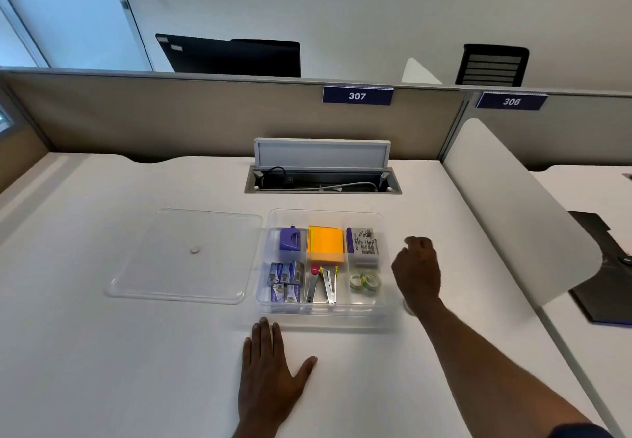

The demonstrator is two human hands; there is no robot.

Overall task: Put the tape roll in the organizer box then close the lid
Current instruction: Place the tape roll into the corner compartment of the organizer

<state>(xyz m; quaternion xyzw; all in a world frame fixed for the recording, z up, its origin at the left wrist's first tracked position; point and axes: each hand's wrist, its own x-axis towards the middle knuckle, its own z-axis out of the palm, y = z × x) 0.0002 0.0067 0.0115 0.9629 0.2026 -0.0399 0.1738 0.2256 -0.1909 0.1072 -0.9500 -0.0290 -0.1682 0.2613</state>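
Note:
The clear organizer box [385, 314] stands open at the table's middle, divided into several compartments. Its front right compartment holds two clear tape rolls [365, 281]. Another tape roll [408, 306] lies on the table just right of the box, mostly hidden under my right wrist. My right hand [418, 271] hovers beside the box's right wall, fingers loosely curled downward, with nothing seen in it. My left hand [270, 369] lies flat on the table, fingertips near the box's front edge. The clear lid [184, 254] lies flat to the left of the box.
The box also holds a purple punch, orange sticky notes [326, 244], staple boxes and staple removers. An open cable hatch [323, 181] sits behind the box. A white divider panel [513, 211] borders the desk on the right, with a dark folder [602, 287] beyond it.

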